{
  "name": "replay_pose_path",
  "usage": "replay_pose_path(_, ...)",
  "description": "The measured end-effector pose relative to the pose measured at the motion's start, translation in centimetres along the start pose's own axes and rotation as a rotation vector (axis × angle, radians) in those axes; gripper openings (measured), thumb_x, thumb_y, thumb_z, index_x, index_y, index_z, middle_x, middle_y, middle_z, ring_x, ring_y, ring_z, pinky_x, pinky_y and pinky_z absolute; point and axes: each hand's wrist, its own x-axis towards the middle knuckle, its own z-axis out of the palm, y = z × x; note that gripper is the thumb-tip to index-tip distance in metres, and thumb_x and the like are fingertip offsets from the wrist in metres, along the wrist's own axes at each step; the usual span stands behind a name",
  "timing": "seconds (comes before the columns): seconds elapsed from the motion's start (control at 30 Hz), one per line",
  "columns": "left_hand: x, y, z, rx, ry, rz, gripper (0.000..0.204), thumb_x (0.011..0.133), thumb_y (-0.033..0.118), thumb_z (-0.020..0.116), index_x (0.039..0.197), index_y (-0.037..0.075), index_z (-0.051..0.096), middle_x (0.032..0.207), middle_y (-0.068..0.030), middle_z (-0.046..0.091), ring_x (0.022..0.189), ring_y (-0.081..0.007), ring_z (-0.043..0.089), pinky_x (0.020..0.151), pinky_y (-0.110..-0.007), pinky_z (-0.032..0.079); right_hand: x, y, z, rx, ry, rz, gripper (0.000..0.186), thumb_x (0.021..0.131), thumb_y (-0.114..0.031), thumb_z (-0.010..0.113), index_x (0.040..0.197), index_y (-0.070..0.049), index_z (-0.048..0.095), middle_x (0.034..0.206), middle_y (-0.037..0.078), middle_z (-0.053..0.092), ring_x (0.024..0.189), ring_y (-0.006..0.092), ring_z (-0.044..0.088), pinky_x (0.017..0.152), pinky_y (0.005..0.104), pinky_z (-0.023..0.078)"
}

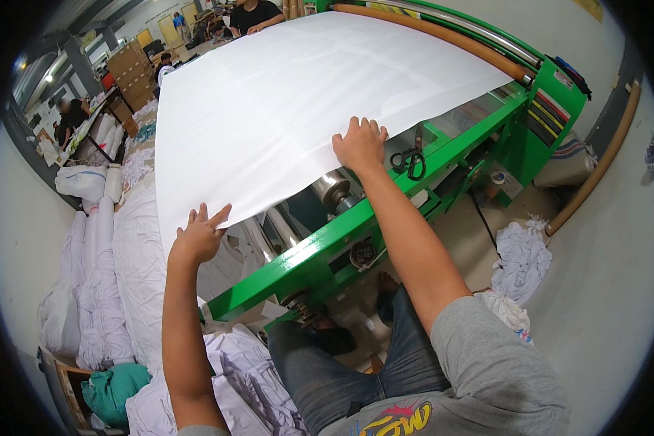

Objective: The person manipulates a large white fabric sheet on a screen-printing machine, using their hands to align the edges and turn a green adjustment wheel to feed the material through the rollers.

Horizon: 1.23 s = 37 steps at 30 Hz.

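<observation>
A wide white sheet, paper or fabric, stretches over a green-framed roller machine. My left hand rests on the sheet's near left corner with fingers spread. Farther right, my right hand lies on the sheet's near edge, its fingers apart and a little bent. Neither hand visibly grips anything. Black-handled scissors lie on the machine just right of my right wrist. Metal rollers show below the sheet's edge. At the far side, the sheet meets a long brown roll.
White cloth and wrapped rolls lie along the left. A white cloth heap and a leaning brown tube are at right. A person in black stands beyond the sheet; stacked cartons stand behind.
</observation>
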Motion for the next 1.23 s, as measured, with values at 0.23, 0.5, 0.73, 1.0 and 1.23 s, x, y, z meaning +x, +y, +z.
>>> replay_pose_path(0.23, 0.2, 0.4, 0.3, -0.027, 0.038, 0.028, 0.068, 0.114, 0.046, 0.06, 0.175, 0.051, 0.032, 0.189, -0.019, 0.016, 0.173, -0.0454, 0.017, 0.133, -0.074, 0.025, 0.1, 0.3, 0.3, 0.004, 0.005, -0.001, 0.053, 0.098, -0.04, 0.067, 0.132, 0.001, 0.07, 0.14, 0.025, 0.069, 0.143, 0.041, 0.055, 0.127, 0.0624, 0.031)
replay_pose_path(0.5, -0.2, 0.1, -0.7, -0.02, 0.023, -0.094, 0.096, 0.1, 0.059, 0.076, 0.179, 0.049, 0.022, 0.19, -0.0207, 0.009, 0.172, -0.0506, 0.014, 0.123, -0.089, 0.024, 0.2, 0.4, 0.3, 0.005, 0.008, -0.004, 0.052, 0.098, -0.039, 0.068, 0.131, 0.0, 0.071, 0.138, 0.025, 0.07, 0.142, 0.0398, 0.056, 0.125, 0.06, 0.033)
replay_pose_path(0.73, -0.1, -0.9, -1.2, -0.03, -0.006, -0.16, 0.101, 0.098, 0.059, 0.078, 0.18, 0.044, 0.021, 0.188, -0.0272, 0.009, 0.171, -0.0555, 0.012, 0.124, -0.086, 0.027, 0.2, 0.2, -0.1, 0.02, -0.011, 0.005, 0.053, 0.098, -0.038, 0.067, 0.133, 0.001, 0.071, 0.139, 0.025, 0.07, 0.144, 0.0404, 0.055, 0.126, 0.0596, 0.033)
replay_pose_path(1.0, 8.3, -7.8, 5.0, 0.181, 0.087, 0.098, 0.111, 0.1, 0.066, 0.075, 0.182, 0.02, 0.016, 0.178, -0.0366, 0.032, 0.17, -0.0554, 0.018, 0.137, -0.069, 0.015, -3.5, 1.7, -1.6, 0.396, 0.288, -0.424, 0.047, 0.095, -0.042, 0.07, 0.13, -0.012, 0.079, 0.123, 0.015, 0.081, 0.122, 0.0364, 0.073, 0.12, 0.0549, 0.046)
replay_pose_path(1.23, 8.9, -14.7, 2.5, -0.113, 0.158, 0.28, 0.092, 0.109, 0.068, 0.059, 0.182, 0.021, 0.026, 0.183, -0.0236, 0.033, 0.17, -0.0431, 0.027, 0.14, -0.053, 0.019, -25.4, 12.1, -16.4, 0.378, -0.265, -0.589, 0.026, 0.098, -0.022, 0.076, 0.119, -0.006, 0.08, 0.11, 0.014, 0.081, 0.102, 0.0345, 0.078, 0.089, 0.0424, 0.061)
